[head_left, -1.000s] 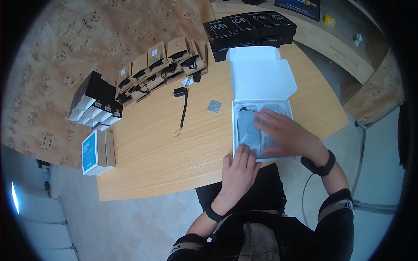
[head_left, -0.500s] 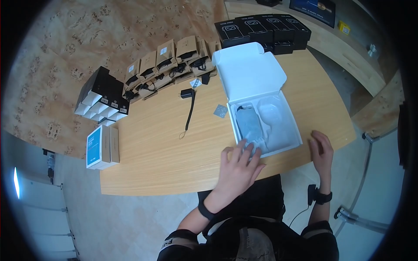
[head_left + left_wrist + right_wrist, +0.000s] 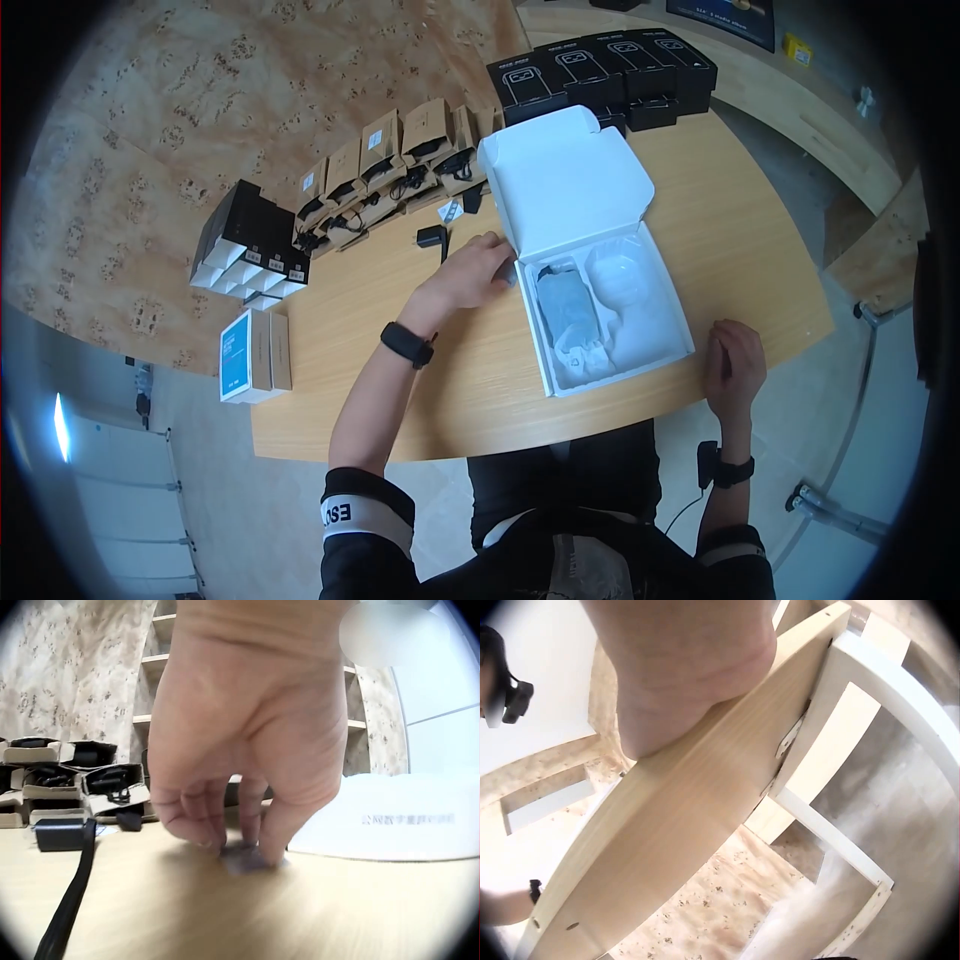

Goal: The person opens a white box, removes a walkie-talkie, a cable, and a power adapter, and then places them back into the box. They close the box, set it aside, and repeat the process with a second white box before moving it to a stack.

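My left hand [image 3: 468,275] reaches down to the table just left of the open white box [image 3: 672,300]. In the left wrist view, the thumb and fingers of that hand [image 3: 251,727] pinch a small greyish flat piece [image 3: 247,860] lying on the wood. Inside the box a bagged device [image 3: 568,305] fills the left compartment; the right compartment is a bare moulded hollow. My right hand [image 3: 735,368] rests at the table's front edge, right of the box, its fingers loosely curled and holding nothing; in the right wrist view mostly its wrist side [image 3: 694,682] shows.
A black adapter [image 3: 432,236] with a strap lies left of my left hand. Brown cartons [image 3: 380,150] with cables and stacked black boxes [image 3: 610,75] line the back. Black-and-white boxes [image 3: 245,240] and blue-and-white boxes [image 3: 240,355] stand at the left.
My left hand has left the box's lower edge and moved up and left to the flat piece. My right hand has withdrawn from the box to the table edge. The bagged device stays in place.
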Demonstrator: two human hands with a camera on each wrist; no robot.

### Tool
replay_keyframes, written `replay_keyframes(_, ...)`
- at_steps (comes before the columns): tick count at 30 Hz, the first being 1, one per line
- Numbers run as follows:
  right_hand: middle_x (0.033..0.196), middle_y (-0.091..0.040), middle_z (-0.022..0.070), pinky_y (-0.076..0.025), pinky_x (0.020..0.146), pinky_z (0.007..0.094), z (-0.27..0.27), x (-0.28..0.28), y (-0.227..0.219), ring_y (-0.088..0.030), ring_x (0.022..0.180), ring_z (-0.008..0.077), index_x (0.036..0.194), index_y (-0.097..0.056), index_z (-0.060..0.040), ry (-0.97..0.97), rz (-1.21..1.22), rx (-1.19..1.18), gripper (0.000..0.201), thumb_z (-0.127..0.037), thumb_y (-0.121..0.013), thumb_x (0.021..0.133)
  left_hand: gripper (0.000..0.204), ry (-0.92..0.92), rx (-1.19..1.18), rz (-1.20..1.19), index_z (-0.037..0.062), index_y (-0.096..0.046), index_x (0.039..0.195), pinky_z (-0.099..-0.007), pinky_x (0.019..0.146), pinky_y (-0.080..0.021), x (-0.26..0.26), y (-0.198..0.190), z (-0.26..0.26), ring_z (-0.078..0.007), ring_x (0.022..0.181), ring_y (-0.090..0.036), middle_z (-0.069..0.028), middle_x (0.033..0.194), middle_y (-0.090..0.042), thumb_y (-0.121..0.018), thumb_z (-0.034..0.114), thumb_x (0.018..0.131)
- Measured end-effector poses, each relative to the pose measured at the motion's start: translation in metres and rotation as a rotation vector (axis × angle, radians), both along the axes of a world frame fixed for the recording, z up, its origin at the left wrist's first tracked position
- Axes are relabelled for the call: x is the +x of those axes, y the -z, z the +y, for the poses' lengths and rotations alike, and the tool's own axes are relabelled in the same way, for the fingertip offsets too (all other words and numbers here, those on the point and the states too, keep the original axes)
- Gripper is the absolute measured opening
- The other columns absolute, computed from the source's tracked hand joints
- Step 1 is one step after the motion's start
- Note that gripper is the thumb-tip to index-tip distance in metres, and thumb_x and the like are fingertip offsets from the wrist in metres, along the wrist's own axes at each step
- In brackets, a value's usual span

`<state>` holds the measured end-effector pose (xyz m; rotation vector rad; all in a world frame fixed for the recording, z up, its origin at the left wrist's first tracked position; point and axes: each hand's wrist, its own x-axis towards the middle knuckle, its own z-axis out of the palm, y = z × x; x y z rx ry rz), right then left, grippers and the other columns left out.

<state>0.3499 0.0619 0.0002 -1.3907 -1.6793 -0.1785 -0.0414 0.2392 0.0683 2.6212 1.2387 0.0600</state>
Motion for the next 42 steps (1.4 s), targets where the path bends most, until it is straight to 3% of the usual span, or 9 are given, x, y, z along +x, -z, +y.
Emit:
replay_keyframes(7,0.101,-0.07,0.0117,-0.054,0.082,0.0407,0.001,-0.003,-0.006,-0.067,0.095,0.0331,0.091,-0.069,-0.001,0.023,-0.001,-0.006,0.012,0.001,-0.067,0.08,0.037,-0.135,-0.272,0.102,0.0012,-0.068,0.11,-0.0335,0.076,-0.054,0.002,-0.021,0.032,-0.0236,0.08,-0.067,-0.0103,0.094,-0.071,-0.083,0.012,0.078)
replay_keyframes(11,0.101,-0.07,0.0117,-0.054,0.082,0.0406,0.001,-0.001,-0.007,-0.067,0.095,0.0331,0.091,-0.07,-0.0015,0.055,-0.002,-0.031,0.013,0.001,-0.068,0.078,0.029,-0.175,-0.47,-0.615,0.0053,-0.072,0.104,-0.0274,0.067,-0.047,0.004,-0.064,-0.005,-0.0088,0.073,-0.062,-0.0001,0.08,-0.067,-0.085,0.008,0.078)
replay_keyframes(17,0.1,-0.07,0.0118,-0.054,0.082,0.0404,0.002,-0.003,-0.008,-0.067,0.094,0.0334,0.09,-0.069,-0.0017,0.027,0.006,-0.034,0.012,0.001,-0.068,0.078,0.029,0.188,0.018,-0.326,0.0053,-0.072,0.113,-0.0332,0.074,-0.055,0.086,-0.095,-0.058,-0.0215,0.081,-0.073,-0.0114,0.096,-0.074,-0.078,0.012,0.085)
replay_keyframes(23,0.1,-0.07,0.0117,-0.054,0.081,0.0405,0.003,-0.006,-0.007,-0.067,0.094,0.0332,0.09,-0.07,-0.0013,0.037,0.008,-0.009,0.012,0.001,-0.068,0.078,0.018,-0.48,0.029,0.039,0.0003,-0.075,0.093,-0.0407,0.078,-0.058,-0.017,-0.077,0.063,-0.0347,0.086,-0.073,-0.0189,0.094,-0.075,-0.069,0.016,0.086)
replay_keyframes(28,0.099,-0.07,0.0113,-0.054,0.08,0.0406,0.001,-0.003,-0.006,-0.067,0.093,0.0329,0.088,-0.069,-0.0013,0.054,-0.007,-0.009,0.012,0.002,-0.067,0.077,0.03,-0.127,0.242,0.32,0.002,-0.074,0.101,-0.0438,0.077,-0.059,-0.068,0.004,0.102,-0.0344,0.086,-0.074,-0.0186,0.101,-0.075,-0.066,0.03,0.093)
replay_keyframes(30,0.099,-0.07,0.0111,-0.055,0.079,0.0404,0.0,-0.003,-0.007,-0.067,0.093,0.0326,0.087,-0.069,-0.0016,0.066,-0.006,-0.021,0.011,0.001,-0.067,0.077,0.02,-0.447,0.195,0.377,0.0011,-0.072,0.098,-0.0452,0.085,-0.059,-0.054,0.019,0.107,-0.0391,0.095,-0.071,-0.0223,0.105,-0.072,-0.063,0.014,0.085)
replay_keyframes(35,0.097,-0.071,0.0083,-0.055,0.077,0.0389,0.0,-0.003,-0.007,-0.067,0.091,0.0301,0.086,-0.069,-0.0041,0.07,0.008,-0.021,0.011,-0.001,-0.068,0.076,0.015,-0.306,0.365,0.598,0.008,-0.074,0.091,-0.0456,0.081,-0.059,-0.042,0.02,0.103,-0.0374,0.092,-0.073,-0.0187,0.097,-0.074,-0.06,0.013,0.085)
replay_keyframes(39,0.096,-0.071,0.0058,-0.055,0.076,0.0374,0.0,-0.002,-0.005,-0.067,0.092,0.0283,0.086,-0.07,-0.0056,0.086,0.006,-0.028,0.011,-0.002,-0.068,0.076,0.016,-0.391,0.365,0.46,0.0055,-0.073,0.095,-0.0461,0.077,-0.059,-0.017,-0.028,0.074,-0.0342,0.09,-0.074,-0.0192,0.095,-0.074,-0.063,0.015,0.087)
replay_keyframes(42,0.096,-0.071,0.0054,-0.055,0.075,0.0372,0.0,-0.004,-0.006,-0.067,0.092,0.0278,0.085,-0.07,-0.0058,0.091,0.006,-0.018,0.01,-0.002,-0.069,0.075,0.016,-0.305,0.449,-0.092,0.0023,-0.071,0.102,-0.0433,0.075,-0.058,-0.01,-0.063,0.039,-0.0327,0.087,-0.074,-0.0179,0.093,-0.075,-0.064,0.01,0.09)
